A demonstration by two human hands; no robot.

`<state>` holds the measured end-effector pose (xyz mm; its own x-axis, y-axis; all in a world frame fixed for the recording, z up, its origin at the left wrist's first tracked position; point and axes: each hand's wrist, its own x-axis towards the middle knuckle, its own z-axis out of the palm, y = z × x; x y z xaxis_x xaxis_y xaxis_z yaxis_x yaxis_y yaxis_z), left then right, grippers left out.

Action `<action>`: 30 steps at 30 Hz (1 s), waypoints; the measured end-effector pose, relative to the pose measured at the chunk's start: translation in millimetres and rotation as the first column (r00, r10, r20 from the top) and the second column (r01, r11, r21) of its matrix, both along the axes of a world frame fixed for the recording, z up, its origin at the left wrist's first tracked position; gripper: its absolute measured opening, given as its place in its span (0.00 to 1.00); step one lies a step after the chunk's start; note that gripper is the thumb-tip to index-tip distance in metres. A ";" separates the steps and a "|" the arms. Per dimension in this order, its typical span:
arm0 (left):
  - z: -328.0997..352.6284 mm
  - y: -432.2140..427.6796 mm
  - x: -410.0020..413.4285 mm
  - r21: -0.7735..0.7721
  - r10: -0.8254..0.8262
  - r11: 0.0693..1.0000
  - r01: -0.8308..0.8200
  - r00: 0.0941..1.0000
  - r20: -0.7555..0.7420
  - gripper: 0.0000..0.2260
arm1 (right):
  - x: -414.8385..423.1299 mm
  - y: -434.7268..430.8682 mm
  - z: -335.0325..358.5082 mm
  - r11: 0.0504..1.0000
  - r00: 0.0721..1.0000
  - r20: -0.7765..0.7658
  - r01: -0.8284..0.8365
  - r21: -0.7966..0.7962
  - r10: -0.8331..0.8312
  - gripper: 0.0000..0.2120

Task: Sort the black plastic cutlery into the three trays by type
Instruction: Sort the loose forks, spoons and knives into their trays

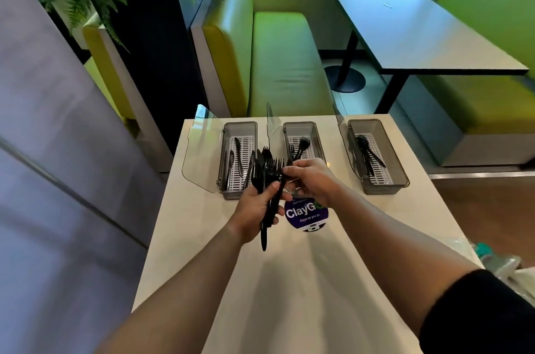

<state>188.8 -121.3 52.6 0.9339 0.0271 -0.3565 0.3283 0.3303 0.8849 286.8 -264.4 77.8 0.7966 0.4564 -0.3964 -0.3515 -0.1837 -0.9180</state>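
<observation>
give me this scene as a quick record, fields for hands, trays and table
left hand: grips cutlery bundle
right hand: pinches one piece in that bundle
left tray: knives
middle tray: forks
right tray: dark cutlery, type unclear
clear lids: all open
table: ClayGo sticker

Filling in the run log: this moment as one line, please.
left hand: grips cutlery bundle | right hand: pinches one piece | left tray, middle tray, right tray: open, partly filled
</observation>
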 end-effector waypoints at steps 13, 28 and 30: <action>-3.9 -7.4 -1.4 0.040 -0.031 0.999 0.033 0.998 -0.059 0.09 | 20.7 -13.4 8.5 0.920 0.943 -0.058 0.333 0.204 -0.328 0.05; 6.6 -6.8 -13.3 0.129 -0.235 0.961 0.245 0.968 -0.090 0.11 | 21.7 -13.1 16.8 0.965 0.952 0.209 -0.189 -0.182 0.226 0.04; 7.1 -5.8 -13.9 0.124 -0.243 0.960 0.251 0.967 -0.082 0.11 | 18.1 -12.5 17.2 0.968 0.964 0.154 -0.194 -0.161 0.219 0.03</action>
<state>174.9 -127.2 59.7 0.8920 -0.1505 -0.4262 0.4438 0.1131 0.8890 305.0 -276.9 95.1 0.7519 0.5664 -0.3374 -0.1344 -0.3694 -0.9195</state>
